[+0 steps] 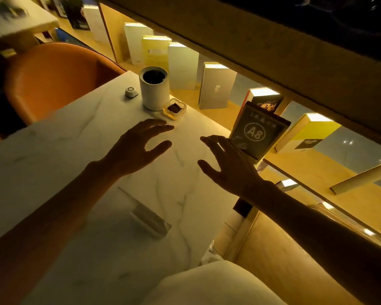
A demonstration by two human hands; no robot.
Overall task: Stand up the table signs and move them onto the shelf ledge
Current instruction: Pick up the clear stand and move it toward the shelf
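Pretty dim, warm-lit shot. The A8 table sign (256, 132) was seen standing upright, a bit tilted, right at the far right edge of the marble bench (97, 150), up against the lit shelf ledge (218, 116) where the books (216, 86) were lined up. Whether its base sat on the ledge or on the bench couldn't be told.

The right hand (227, 166) was held spread wide open, fingers fanned out just beside the sign's lower left corner. Maybe brushing it, but no actual grip was seen. The left hand (139, 146) was hovered open above the bench too, fingers splayed, nothing held.

Near the far edge of the bench a white cylinder cup (154, 91) was parked, with a small glass ashtray (174, 108) just beside it and a little white gadget (131, 92) on its other side. An orange chair (53, 78) was tucked off the left edge.
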